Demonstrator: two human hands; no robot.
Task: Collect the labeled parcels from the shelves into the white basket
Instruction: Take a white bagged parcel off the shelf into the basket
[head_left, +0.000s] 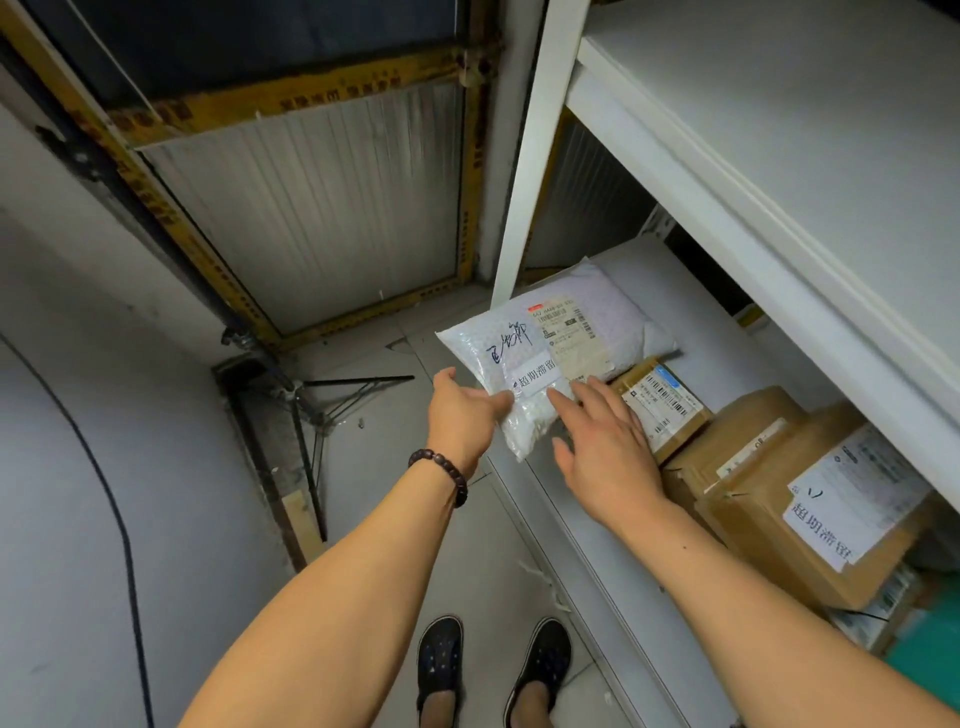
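Closest to the person, a stack of brown boxes (753, 447) sits on the lower shelf (711, 322), just beside the right arm. A little further out are the two hands. The right hand (608, 441) is flat, with its fingers straight and spread apart. Its fingertips (561, 402) touch the near end of the white bubble parcel (498, 364), and it grips nothing. The left hand (462, 415) is at the parcel's left edge with the thumb laid on top. The fingers under the parcel are hidden, so it looks like a pinch, but that is not sure. The parcel lies at the very end of the shelf and sticks out past the edge. It has handwriting and a white sticker (535, 376) on it. It looks like a soft, puffy bag, so it is likely light and bendy, and its shiny skin may slip. A good hold would be one hand under the middle and the thumb on top, not just a corner, or it may droop and slide out. Behind it, touching it, lies a pale bag (618, 312) with a printed label. The white basket is not in view.
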